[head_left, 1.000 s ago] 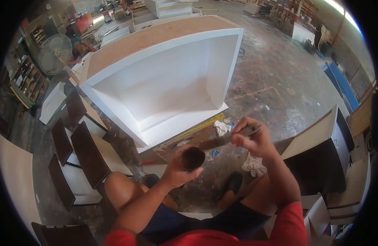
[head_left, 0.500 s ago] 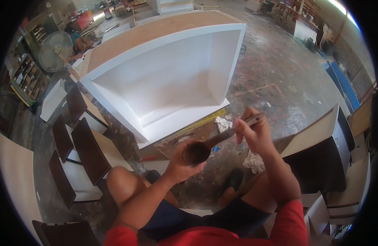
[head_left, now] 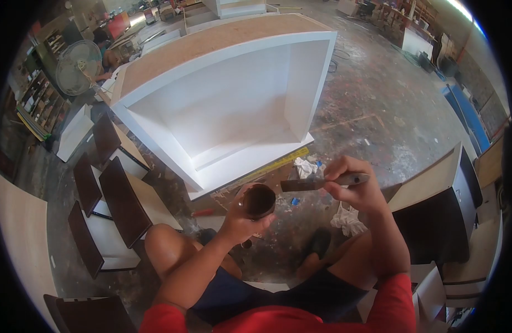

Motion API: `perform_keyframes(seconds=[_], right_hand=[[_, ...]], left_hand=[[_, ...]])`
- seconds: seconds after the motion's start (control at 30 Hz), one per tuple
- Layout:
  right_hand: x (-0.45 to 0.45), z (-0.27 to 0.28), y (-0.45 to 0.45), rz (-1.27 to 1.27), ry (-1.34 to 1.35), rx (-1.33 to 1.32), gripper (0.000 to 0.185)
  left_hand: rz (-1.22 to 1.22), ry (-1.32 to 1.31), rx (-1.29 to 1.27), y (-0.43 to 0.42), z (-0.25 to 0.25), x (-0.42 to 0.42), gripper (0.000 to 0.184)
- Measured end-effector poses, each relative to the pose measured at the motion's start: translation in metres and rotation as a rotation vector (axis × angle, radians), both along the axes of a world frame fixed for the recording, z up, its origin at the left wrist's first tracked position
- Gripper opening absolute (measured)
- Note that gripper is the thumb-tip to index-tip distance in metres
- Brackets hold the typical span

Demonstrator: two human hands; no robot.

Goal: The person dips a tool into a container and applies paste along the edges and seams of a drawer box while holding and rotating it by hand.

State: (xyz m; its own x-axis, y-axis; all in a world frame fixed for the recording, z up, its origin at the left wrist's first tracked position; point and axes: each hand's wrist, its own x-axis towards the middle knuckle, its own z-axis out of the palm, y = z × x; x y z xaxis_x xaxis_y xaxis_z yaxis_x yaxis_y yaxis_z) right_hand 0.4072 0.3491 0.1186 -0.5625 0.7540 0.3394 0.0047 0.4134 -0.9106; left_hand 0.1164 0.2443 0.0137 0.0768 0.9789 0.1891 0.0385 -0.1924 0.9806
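Note:
A small round cup of dark brown liquid (head_left: 259, 201) is gripped in my left hand (head_left: 242, 219), its mouth facing up toward me. My right hand (head_left: 352, 186) pinches the handle of a flat paintbrush (head_left: 301, 185) held level, bristles pointing left. The bristles look dark and stand apart from the cup, just right of its rim. Beyond both hands stands a white open-fronted cabinet (head_left: 228, 105) with a brown bare top panel. A yellow measuring tape or rule (head_left: 278, 161) lies along its lower edge.
Several dark-fronted drawers (head_left: 123, 202) stand on the floor at left, and more dark-fronted units (head_left: 433, 227) at right. Crumpled white rags (head_left: 345, 219) lie near my feet. A fan (head_left: 78, 67) and another person (head_left: 105, 58) are at the far left.
The paintbrush has come out of the cup and swung level, moving right and away from it. My left hand with the cup has shifted slightly left and up.

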Motion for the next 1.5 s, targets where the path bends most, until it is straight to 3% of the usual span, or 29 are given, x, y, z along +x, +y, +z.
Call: perform_keyframes(seconds=[0.13,0.23,0.37,0.47,0.67,0.87,0.97,1.07,1.17,1.27,1.37,1.5], right_hand=[[-0.011,0.008,-0.009,0.097,0.05,0.23,0.015],[-0.018,0.008,-0.013,0.169,-0.13,0.207,0.02],[-0.007,0.012,-0.008,0.174,-0.167,0.181,0.026],[0.0,0.026,-0.012,0.143,-0.233,0.164,0.028],[-0.002,0.021,-0.013,0.183,-0.102,0.337,0.032],[-0.005,0.015,-0.016,0.333,-0.165,0.183,0.028],[0.009,0.024,-0.009,0.321,-0.242,0.197,0.026],[0.012,0.024,-0.009,0.252,-0.159,0.193,0.026],[-0.002,0.012,-0.012,0.178,-0.051,0.244,0.028],[-0.006,0.005,-0.008,0.245,-0.103,0.17,0.026],[0.006,0.011,0.0,0.2,-0.125,0.187,0.021],[0.009,0.003,0.0,0.083,0.041,0.162,0.016]], left_hand=[[0.023,0.068,0.021,0.0,0.007,0.001,0.064],[0.023,0.057,0.024,0.003,0.008,0.001,0.065],[0.05,-0.093,-0.054,0.001,0.009,0.006,0.062],[0.059,0.018,0.027,0.003,0.002,0.004,0.061],[0.037,-0.004,-0.067,0.001,0.001,0.006,0.059],[-0.023,-0.073,-0.123,0.004,-0.004,0.003,0.061],[0.019,-0.069,-0.089,0.001,-0.005,0.004,0.05],[0.009,-0.171,-0.169,-0.001,0.004,0.004,0.051],[0.024,-0.026,-0.085,0.003,-0.018,0.0,0.051],[0.032,0.003,-0.014,0.003,0.005,0.006,0.052],[-0.002,-0.159,-0.125,0.001,-0.015,-0.002,0.061],[-0.025,0.059,-0.094,0.0,-0.003,-0.006,0.063]])
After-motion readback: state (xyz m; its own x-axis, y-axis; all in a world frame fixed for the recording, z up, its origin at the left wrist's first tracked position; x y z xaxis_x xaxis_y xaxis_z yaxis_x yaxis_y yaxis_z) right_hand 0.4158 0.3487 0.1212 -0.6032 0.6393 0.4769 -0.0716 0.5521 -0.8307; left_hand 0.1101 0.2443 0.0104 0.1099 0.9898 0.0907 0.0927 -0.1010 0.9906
